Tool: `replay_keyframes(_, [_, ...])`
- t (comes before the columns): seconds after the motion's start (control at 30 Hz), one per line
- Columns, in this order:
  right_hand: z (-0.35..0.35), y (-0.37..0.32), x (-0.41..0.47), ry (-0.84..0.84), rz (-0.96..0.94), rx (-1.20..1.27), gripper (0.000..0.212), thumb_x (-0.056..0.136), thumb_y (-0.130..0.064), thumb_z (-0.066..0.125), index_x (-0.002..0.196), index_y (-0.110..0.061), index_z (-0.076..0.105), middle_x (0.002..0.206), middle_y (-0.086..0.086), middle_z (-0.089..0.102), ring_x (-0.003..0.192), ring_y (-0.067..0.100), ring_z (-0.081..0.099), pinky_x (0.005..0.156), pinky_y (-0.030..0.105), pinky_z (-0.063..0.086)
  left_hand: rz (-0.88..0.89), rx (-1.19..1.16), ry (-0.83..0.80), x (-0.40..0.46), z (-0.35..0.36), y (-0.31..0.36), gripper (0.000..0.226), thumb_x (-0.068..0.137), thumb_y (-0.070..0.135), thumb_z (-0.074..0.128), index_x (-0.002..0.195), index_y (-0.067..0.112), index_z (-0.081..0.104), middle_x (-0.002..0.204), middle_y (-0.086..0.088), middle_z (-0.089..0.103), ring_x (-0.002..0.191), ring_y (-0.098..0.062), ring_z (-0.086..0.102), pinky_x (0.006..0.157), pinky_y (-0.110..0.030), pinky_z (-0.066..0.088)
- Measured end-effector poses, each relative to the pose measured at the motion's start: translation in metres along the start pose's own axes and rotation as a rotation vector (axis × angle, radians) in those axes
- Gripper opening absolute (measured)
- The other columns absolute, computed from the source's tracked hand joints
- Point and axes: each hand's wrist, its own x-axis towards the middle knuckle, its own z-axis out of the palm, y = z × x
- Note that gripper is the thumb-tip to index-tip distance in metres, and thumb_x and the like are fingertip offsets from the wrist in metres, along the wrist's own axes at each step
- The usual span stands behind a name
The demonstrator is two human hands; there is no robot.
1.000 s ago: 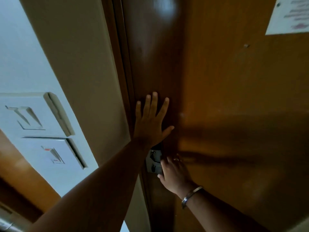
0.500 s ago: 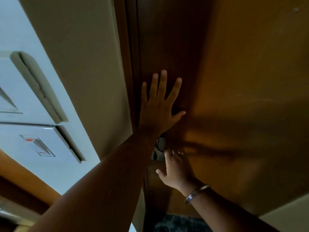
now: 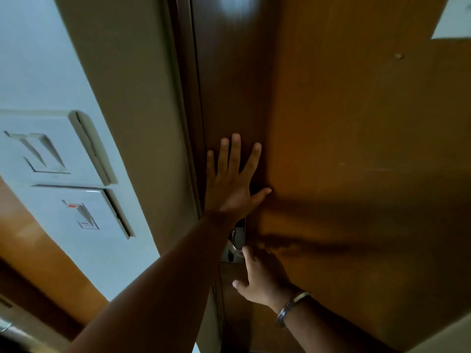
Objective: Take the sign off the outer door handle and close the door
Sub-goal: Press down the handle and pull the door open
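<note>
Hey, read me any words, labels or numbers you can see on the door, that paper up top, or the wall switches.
No text can be read.
Paper on the door: only a corner shows, print not legible.
Switch plates: no lettering; the lower switch bears only a small red mark.
Lock plate: no legible marking.

Item count, head view:

- Hands: two. The left hand [image 3: 233,184] is at 12 o'clock of the right hand [image 3: 260,276].
- Door [image 3: 356,149]: one.
- Lock plate [image 3: 235,240]: one.
- Wall switch plates: two, upper switch plate [image 3: 51,149] and lower switch plate [image 3: 81,212].
- Bracelet [image 3: 293,309]: one.
- Paper notice [image 3: 456,19]: one, at 1 o'clock.
</note>
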Motion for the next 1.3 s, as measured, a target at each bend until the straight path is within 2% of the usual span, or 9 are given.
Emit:
replay_keyframes(0.2, [-0.024,-0.009,-0.031,-0.010,-0.115,-0.208,0.059,0.083,-0.044,0.064,0.130,-0.019,0.040,0.129,0.005,0.055,0.119,0.026,0.051,0.103,0.040,0.036,0.001,0.045,-0.125,-0.024,-0.037,0.008,0.109,0.075,0.077,0.049,0.150,0.030,-0.016,0.157,-0.009,-0.022,0.144,-0.034,-0.020,0.115,-0.060,-0.005])
replay_keyframes(0.33, [-0.026,-0.019,-0.057,-0.016,-0.101,-0.227,0.059,0.083,-0.044,0.064,0.131,-0.021,0.040,0.133,0.004,0.052,0.123,0.026,0.047,0.106,0.041,0.034,0.073,0.106,-0.135,-0.044,-0.065,0.006,0.107,0.074,0.080,0.046,0.154,0.025,-0.001,0.159,-0.016,-0.010,0.146,-0.035,-0.009,0.114,-0.059,-0.004])
replay_keyframes(0.43, [-0.024,-0.030,-0.078,-0.003,-0.078,-0.211,0.054,0.083,-0.046,0.062,0.128,-0.022,0.043,0.133,0.001,0.052,0.124,0.025,0.047,0.107,0.040,0.034,0.222,0.159,-0.082,-0.055,-0.090,-0.005,0.102,0.076,0.081,0.042,0.154,0.024,0.010,0.161,-0.014,0.000,0.148,-0.033,0.000,0.115,-0.059,0.000])
replay_keyframes(0.57, [-0.019,-0.047,-0.106,0.031,-0.024,-0.184,0.040,0.084,-0.047,0.060,0.116,-0.026,0.049,0.124,-0.004,0.057,0.118,0.020,0.050,0.104,0.038,0.034,0.485,0.241,-0.009,-0.059,-0.129,-0.027,0.093,0.082,0.079,0.036,0.154,0.025,0.014,0.161,-0.011,0.003,0.147,-0.032,0.006,0.116,-0.058,-0.002])
replay_keyframes(0.83, [0.004,-0.086,-0.162,0.152,0.178,-0.176,0.036,0.086,-0.046,0.059,0.114,-0.024,0.051,0.121,-0.006,0.059,0.114,0.016,0.053,0.098,0.031,0.037,0.774,0.256,0.074,-0.082,-0.173,-0.046,0.087,0.086,0.076,0.028,0.152,0.020,0.021,0.160,-0.014,0.014,0.147,-0.034,0.008,0.115,-0.054,-0.006])
replay_keyframes(0.93, [0.005,-0.092,-0.187,0.158,0.215,-0.210,0.037,0.088,-0.044,0.057,0.118,-0.023,0.051,0.123,-0.004,0.058,0.115,0.017,0.052,0.099,0.031,0.036,0.784,0.215,0.120,-0.101,-0.183,-0.036,0.087,0.086,0.075,0.028,0.151,0.017,0.028,0.159,-0.017,0.017,0.146,-0.034,0.012,0.115,-0.053,-0.009])
replay_keyframes(1.07, [0.002,-0.095,-0.220,0.136,0.250,-0.266,0.046,0.088,-0.042,0.058,0.127,-0.018,0.050,0.128,0.003,0.057,0.119,0.022,0.050,0.100,0.033,0.039,0.783,0.194,0.137,-0.120,-0.207,-0.023,0.089,0.086,0.076,0.022,0.151,0.015,0.026,0.160,-0.019,0.012,0.147,-0.035,0.008,0.114,-0.053,-0.010])
replay_keyframes(1.17, [-0.004,-0.101,-0.242,0.090,0.286,-0.264,0.042,0.087,-0.041,0.059,0.122,-0.019,0.052,0.125,0.002,0.057,0.118,0.021,0.050,0.098,0.033,0.041,0.763,0.228,0.146,-0.137,-0.226,-0.010,0.091,0.086,0.076,0.018,0.152,0.014,0.020,0.160,-0.020,0.007,0.147,-0.036,0.004,0.113,-0.052,-0.013])
replay_keyframes(1.3, [-0.013,-0.102,-0.275,0.031,0.307,-0.296,0.042,0.086,-0.039,0.061,0.120,-0.016,0.053,0.124,0.004,0.058,0.116,0.024,0.051,0.095,0.034,0.041,0.772,0.233,0.160,-0.160,-0.251,0.008,0.089,0.087,0.074,0.017,0.150,0.011,0.024,0.159,-0.021,0.011,0.147,-0.036,0.007,0.112,-0.051,-0.014])
